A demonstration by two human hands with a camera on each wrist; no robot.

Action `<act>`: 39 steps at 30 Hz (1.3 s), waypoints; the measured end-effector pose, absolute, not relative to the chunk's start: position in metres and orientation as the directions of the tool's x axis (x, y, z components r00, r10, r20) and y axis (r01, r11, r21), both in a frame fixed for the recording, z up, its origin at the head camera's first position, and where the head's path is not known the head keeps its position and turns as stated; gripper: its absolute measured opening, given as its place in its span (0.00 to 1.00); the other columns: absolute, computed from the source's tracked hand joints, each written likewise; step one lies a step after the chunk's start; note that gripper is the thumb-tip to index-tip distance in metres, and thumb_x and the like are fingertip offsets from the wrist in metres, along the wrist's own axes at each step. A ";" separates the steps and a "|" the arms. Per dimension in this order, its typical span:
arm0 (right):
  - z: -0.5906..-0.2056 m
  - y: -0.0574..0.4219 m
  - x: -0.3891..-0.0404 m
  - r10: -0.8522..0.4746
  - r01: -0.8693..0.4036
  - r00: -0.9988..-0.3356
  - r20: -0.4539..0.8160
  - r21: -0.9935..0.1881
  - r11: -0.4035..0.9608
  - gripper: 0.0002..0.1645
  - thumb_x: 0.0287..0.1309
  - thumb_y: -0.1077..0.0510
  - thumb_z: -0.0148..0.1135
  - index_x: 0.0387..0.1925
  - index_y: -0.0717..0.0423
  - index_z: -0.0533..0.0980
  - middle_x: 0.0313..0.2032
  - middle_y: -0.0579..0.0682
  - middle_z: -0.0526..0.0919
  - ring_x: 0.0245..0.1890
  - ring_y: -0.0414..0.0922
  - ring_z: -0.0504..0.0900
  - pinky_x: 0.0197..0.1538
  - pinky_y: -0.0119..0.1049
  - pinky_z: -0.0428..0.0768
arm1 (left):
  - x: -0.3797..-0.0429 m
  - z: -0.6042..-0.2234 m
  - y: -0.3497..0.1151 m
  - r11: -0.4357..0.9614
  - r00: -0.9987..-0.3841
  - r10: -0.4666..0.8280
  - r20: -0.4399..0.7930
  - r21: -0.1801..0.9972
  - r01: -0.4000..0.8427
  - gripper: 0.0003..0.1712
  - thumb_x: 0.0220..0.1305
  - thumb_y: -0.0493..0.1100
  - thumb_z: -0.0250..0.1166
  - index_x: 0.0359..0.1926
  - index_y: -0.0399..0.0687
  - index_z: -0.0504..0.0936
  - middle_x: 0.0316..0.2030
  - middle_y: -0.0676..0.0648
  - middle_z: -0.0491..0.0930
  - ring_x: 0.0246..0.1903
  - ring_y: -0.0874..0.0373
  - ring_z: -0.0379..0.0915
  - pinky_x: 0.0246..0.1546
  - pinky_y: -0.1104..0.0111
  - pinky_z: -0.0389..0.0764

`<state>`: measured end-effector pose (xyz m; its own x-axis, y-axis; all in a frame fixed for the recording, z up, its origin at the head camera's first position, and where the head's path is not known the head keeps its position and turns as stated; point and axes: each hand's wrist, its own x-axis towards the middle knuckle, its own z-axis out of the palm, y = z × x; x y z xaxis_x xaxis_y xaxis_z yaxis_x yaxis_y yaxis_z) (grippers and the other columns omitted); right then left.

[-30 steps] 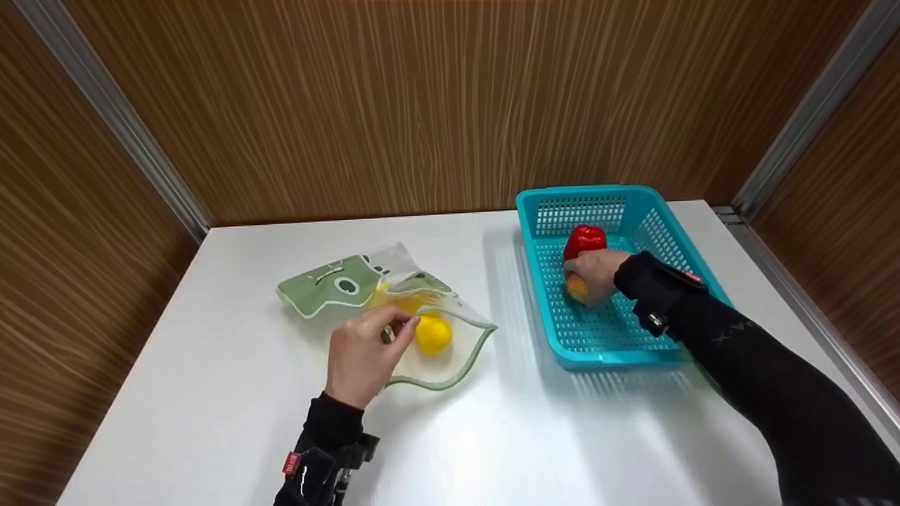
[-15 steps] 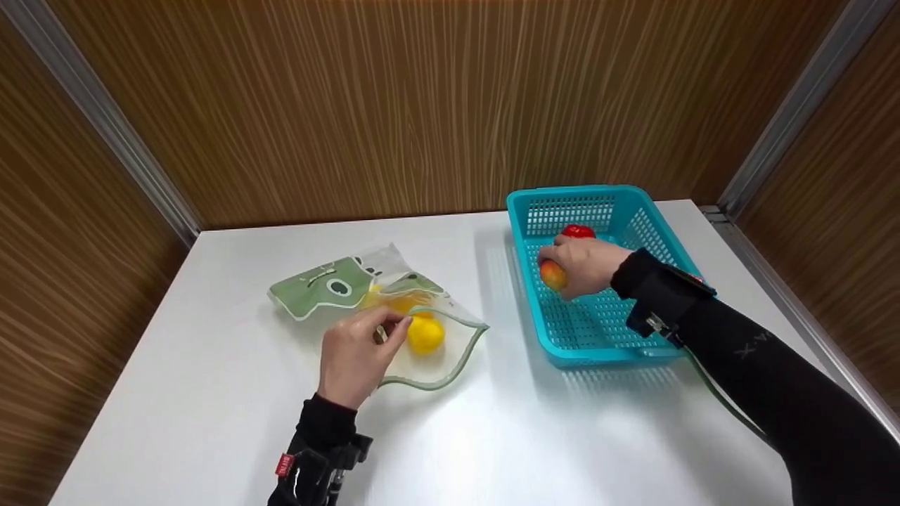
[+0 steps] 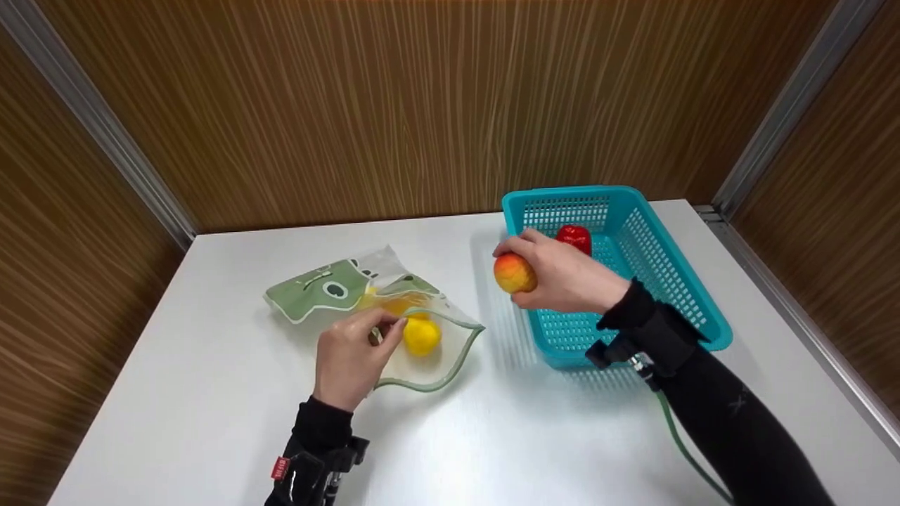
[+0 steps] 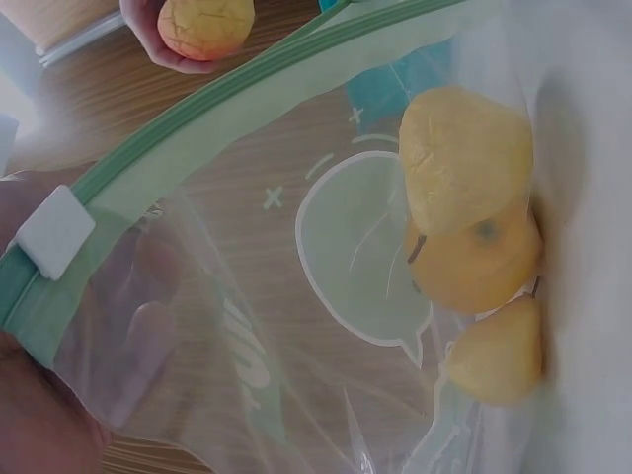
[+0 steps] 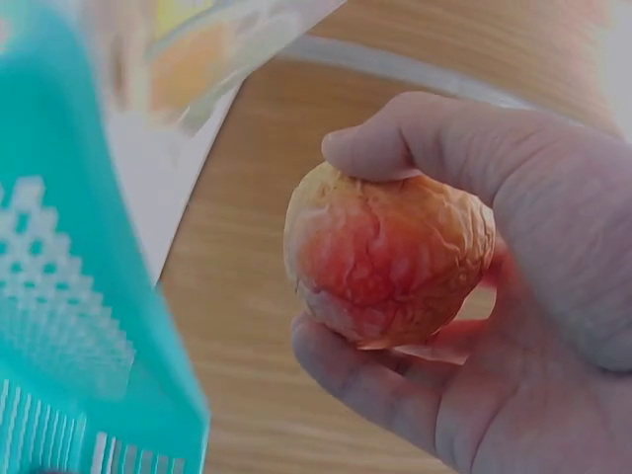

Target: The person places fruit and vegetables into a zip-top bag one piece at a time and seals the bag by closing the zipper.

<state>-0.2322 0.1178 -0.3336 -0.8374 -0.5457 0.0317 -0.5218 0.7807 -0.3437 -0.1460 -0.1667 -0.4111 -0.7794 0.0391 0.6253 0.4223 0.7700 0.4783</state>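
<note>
My left hand (image 3: 355, 355) pinches the green-edged rim of a clear zip bag (image 3: 316, 288) with a green face print. The bag lies on its side with its mouth gaping to the right. Inside it, a yellow fruit (image 3: 422, 336) sits near the mouth, and the left wrist view shows an orange fruit (image 4: 479, 262) and a smaller yellowish fruit (image 4: 499, 351) beside it. A round red-and-yellow fruit (image 3: 515, 273) with a wrinkled skin is gripped by my right hand (image 3: 569, 274), thumb and fingers around it, over the basket's left rim. A white slider (image 4: 56, 232) is on the zip.
A turquoise plastic basket (image 3: 671, 267) stands at the right of the white table (image 3: 450, 443). In it lies a red bell pepper (image 3: 574, 239), partly behind my right hand. Wood-grain panels (image 3: 422, 105) enclose the back and sides. A green cord (image 3: 682, 443) runs by my right arm.
My right hand has lifted the red-and-yellow fruit from the basket and carried it left to above the rim. The left hand still holds the bag's edge. The view has shifted slightly.
</note>
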 end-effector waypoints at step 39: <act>-0.408 0.041 -0.163 -0.732 -0.691 -0.680 0.040 -0.370 0.621 0.34 0.50 0.48 0.67 0.60 0.46 0.68 0.48 0.49 0.75 0.37 0.40 0.76 0.41 0.29 0.79 | -0.145 -0.413 -0.167 0.778 -0.765 0.050 0.642 0.456 0.433 0.04 0.57 0.45 0.69 0.28 0.53 0.84 0.20 0.55 0.81 0.18 0.61 0.75 0.20 0.77 0.71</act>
<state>-0.1633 0.0406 -0.4082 -0.6799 -0.7322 0.0401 -0.6908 0.6211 -0.3702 -0.1450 -0.1673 -0.4128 -0.7650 0.0497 0.6422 0.4331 0.7777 0.4557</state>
